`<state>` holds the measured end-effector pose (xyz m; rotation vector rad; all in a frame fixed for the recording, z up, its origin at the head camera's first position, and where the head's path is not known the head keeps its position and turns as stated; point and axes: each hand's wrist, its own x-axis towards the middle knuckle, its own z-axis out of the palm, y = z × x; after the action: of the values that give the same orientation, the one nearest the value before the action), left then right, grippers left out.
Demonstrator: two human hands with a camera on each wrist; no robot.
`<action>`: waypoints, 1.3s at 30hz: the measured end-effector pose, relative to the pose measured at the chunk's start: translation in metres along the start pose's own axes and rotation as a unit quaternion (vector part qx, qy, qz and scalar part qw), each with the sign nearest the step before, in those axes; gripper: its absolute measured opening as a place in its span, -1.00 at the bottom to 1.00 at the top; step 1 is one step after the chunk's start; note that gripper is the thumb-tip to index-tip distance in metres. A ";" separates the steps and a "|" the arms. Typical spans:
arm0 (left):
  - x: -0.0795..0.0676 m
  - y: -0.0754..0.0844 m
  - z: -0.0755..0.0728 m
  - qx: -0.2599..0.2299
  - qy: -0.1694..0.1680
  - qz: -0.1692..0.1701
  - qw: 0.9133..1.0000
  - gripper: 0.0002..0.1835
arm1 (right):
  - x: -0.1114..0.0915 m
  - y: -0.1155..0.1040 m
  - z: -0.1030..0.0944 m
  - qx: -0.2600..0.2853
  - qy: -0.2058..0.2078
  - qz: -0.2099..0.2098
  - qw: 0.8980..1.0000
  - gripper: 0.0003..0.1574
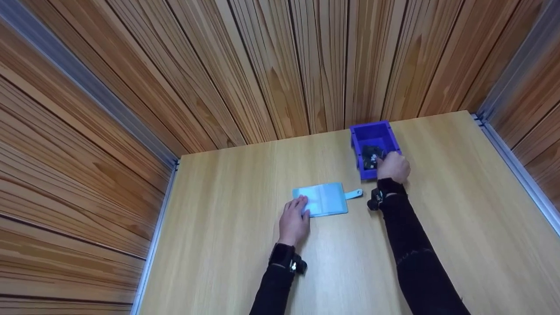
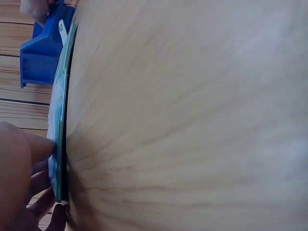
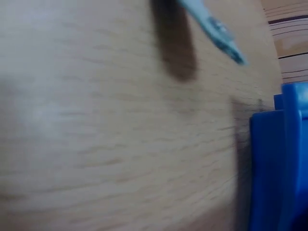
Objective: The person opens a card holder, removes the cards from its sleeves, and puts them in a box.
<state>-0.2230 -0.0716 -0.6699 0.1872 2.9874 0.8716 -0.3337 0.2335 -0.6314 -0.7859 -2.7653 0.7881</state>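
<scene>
A light-blue card holder [image 1: 332, 199] lies spread flat on the table, its snap strap pointing right. My left hand [image 1: 294, 222] rests on its left part, with the fingers over the surface and the thumb at the near edge. In the left wrist view the holder [image 2: 61, 106] appears edge-on beside that hand [image 2: 19, 168]. My right hand [image 1: 393, 167] reaches over the near right side of a purple-blue bin [image 1: 368, 175], fingers bent down inside. Dark flat items with white marks [image 1: 370, 158] lie at those fingertips; whether they are pinched is hidden. The right wrist view does not include the hand.
The bin [image 3: 269, 163] stands near the table's back edge, a short way beyond the holder's strap [image 3: 214, 31]. Wood-panelled walls [image 1: 284, 65] rise behind and at both sides, with metal rails [image 1: 153, 236] along the table's sides.
</scene>
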 end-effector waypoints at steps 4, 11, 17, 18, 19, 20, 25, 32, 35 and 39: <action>0.000 0.001 0.002 -0.003 0.003 0.002 1.000 -0.51 | 0.001 0.002 0.000 -0.006 0.004 -0.006 1.000 -0.62; -0.002 0.004 0.002 -0.011 0.002 0.009 1.000 -0.52 | 0.001 0.005 -0.004 -0.009 0.007 -0.004 1.000 -0.61; -0.002 0.004 0.001 0.003 0.007 0.022 1.000 -0.53 | 0.000 0.009 -0.004 -0.004 0.022 -0.033 0.999 -0.54; -0.002 0.003 0.001 0.009 0.008 0.025 1.000 -0.53 | 0.000 0.010 -0.004 -0.005 0.025 -0.039 0.999 -0.53; -0.002 0.003 0.002 0.013 0.008 0.027 1.000 -0.53 | 0.000 0.010 -0.004 -0.004 0.028 -0.043 0.999 -0.53; -0.002 0.002 0.002 0.018 0.006 0.027 0.999 -0.52 | -0.001 0.011 -0.004 -0.004 0.032 -0.046 0.998 -0.52; -0.002 0.001 0.005 0.018 0.002 0.031 0.999 -0.51 | -0.003 0.015 -0.005 0.010 0.039 -0.051 0.998 -0.53; -0.002 -0.001 0.004 0.003 0.006 0.029 1.000 -0.51 | -0.007 0.016 -0.009 0.051 0.026 -0.073 0.996 -0.53; -0.001 -0.001 0.002 -0.001 0.002 0.018 1.000 -0.51 | -0.009 0.013 -0.012 0.066 0.016 -0.099 0.993 -0.55; -0.001 -0.004 0.001 -0.007 0.000 0.012 1.000 -0.51 | -0.010 0.010 -0.018 0.067 0.012 -0.119 0.991 -0.56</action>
<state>-0.2225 -0.0745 -0.6731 0.2249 2.9836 0.8947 -0.3157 0.2431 -0.6219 -0.4281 -2.6830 0.8964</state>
